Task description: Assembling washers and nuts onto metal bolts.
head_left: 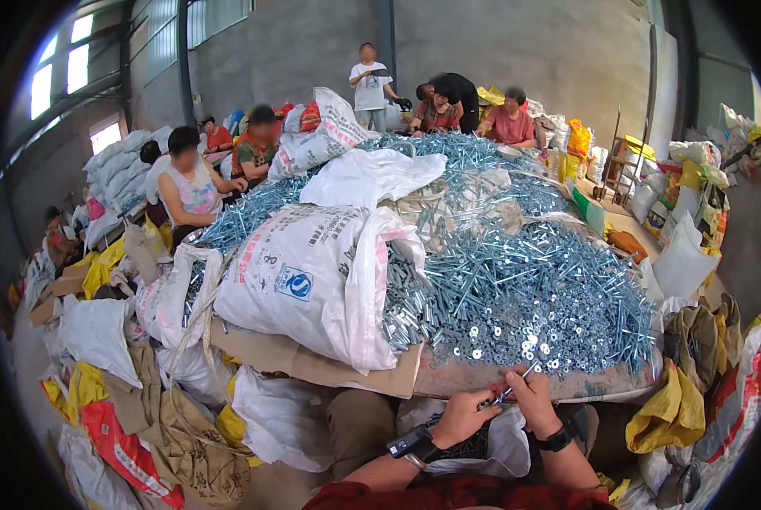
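Close to the pile's front edge, my left hand (pixel 463 418) is closed on the lower end of a long, shiny metal bolt (pixel 505 396). My right hand (pixel 535 403) pinches the same bolt further up, and its tip slants up past the fingers. Any small part between the fingertips is too small to make out. Just beyond both hands, flat washers (pixel 508 344) lie heaped together with long bolts (pixel 516 276). Below my wrists, an open white sack (pixel 509 442) holds dark metal pieces, partly hidden by my forearms.
A full white woven sack (pixel 295 276) lies on the pile at left, spilling short metal tubes (pixel 404 302). Cardboard (pixel 312 361) sticks out under it. Several people sit around the pile; one person (pixel 370 85) stands behind. Sacks crowd both sides, including a yellow one (pixel 669 410).
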{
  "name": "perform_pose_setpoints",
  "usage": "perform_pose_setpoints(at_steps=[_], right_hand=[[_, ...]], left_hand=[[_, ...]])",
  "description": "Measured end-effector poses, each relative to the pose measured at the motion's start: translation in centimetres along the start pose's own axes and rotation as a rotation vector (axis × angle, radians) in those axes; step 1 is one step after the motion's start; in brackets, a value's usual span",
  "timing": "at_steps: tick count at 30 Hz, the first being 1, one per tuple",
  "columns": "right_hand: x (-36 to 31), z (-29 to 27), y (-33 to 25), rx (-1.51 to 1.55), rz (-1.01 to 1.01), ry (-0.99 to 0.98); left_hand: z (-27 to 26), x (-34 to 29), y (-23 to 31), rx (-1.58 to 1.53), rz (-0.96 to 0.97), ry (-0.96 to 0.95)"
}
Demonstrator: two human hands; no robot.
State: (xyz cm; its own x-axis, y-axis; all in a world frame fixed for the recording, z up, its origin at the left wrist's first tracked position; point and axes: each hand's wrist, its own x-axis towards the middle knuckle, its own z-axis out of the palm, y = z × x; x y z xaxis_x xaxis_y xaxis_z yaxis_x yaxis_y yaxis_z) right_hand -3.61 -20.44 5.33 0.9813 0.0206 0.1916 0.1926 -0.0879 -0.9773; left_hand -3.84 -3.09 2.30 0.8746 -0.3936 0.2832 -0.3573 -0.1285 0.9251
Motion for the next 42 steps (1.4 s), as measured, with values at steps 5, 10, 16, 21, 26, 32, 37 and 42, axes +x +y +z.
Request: perform_pose_setpoints(at_steps=[5,10,16,21,26,32,37,42], right_hand=[[0.3,-0.3,-0.4,-0.226,-0.018,-0.026],[-0.7,0.6,-2.9,-0.101,0.138,-0.036],[-1.3,-0.3,-2.5,-0.254,0.023,-0.038],[-0.1,-0.8,-3.4,-0.541,-0.072,-0.021],[-0.9,-0.3,-2.3,-0.682,-0.051,-0.034],[-3.4,-2.5,-2.8,-0.187,-0.183,-0.376],[-0.3,-2.7,-3.5,-0.583,0.004,-0.720],[11.4,-5.4,-4.7,-0.486,-0.065,0.023]], left_hand=[[-0.2,-0.2,-0.2,0.008,0.001,0.025],[-0.1,-0.8,0.8,-0.052,0.003,0.073],[0.8,-1.8,0.3,-0.003,0.007,0.049],[0.1,-0.3,0.1,0.124,0.121,0.091],[-0.5,-0.4,2.8,0.521,0.268,0.167],[-2.8,1.2,2.1,-0.190,0.073,-0.468],[-3.3,0.8,-1.7,0.026,0.020,-0.377],[-2.9,1.6,-1.1,-0.220,-0.224,-0.100]])
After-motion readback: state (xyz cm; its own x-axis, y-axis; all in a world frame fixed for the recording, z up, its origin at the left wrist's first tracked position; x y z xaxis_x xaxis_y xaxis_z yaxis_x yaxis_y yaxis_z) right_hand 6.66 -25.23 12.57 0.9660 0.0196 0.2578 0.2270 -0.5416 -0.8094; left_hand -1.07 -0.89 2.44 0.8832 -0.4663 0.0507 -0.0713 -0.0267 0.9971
